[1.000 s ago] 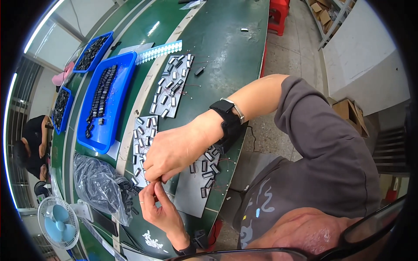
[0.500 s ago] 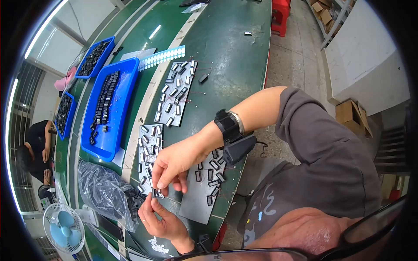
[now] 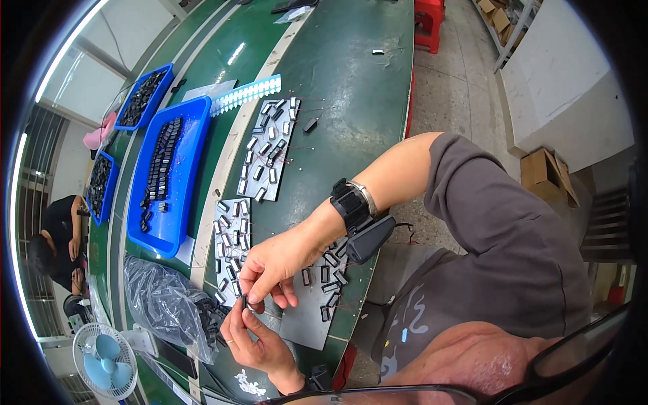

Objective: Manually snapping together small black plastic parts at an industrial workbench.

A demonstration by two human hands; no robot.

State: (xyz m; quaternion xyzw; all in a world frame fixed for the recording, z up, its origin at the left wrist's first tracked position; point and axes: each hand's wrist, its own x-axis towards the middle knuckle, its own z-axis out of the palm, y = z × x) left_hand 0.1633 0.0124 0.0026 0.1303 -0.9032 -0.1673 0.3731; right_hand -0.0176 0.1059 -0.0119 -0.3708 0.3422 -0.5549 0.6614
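Observation:
My right hand (image 3: pixel 282 262) reaches in over the green bench, thumb and fingers pinched on a small black rectangular part (image 3: pixel 244 302). From below, my left hand (image 3: pixel 260 345) grips the same part's lower end between its fingertips; much of the part is hidden by fingers. Just beyond my hands lies a grey plate (image 3: pixel 217 255) bearing several small black-and-silver parts. Another grey plate (image 3: pixel 304 324) with similar wired parts is beside my right wrist, partly covered by that arm. Farther up the bench sits a third loaded plate (image 3: pixel 254 177).
A large blue tray (image 3: pixel 187 202) holds rows of black parts, with smaller blue trays (image 3: pixel 167 84) behind. Nearby are a crumpled plastic bag (image 3: pixel 158 297), a pale perforated strip (image 3: pixel 246 93), white bits (image 3: pixel 250 385) and a fan (image 3: pixel 104 358). Another person (image 3: pixel 61 236) sits at far left.
My view has shifted slightly. Both hands stay together on the small black part, which is now turned a little and more covered by my fingers.

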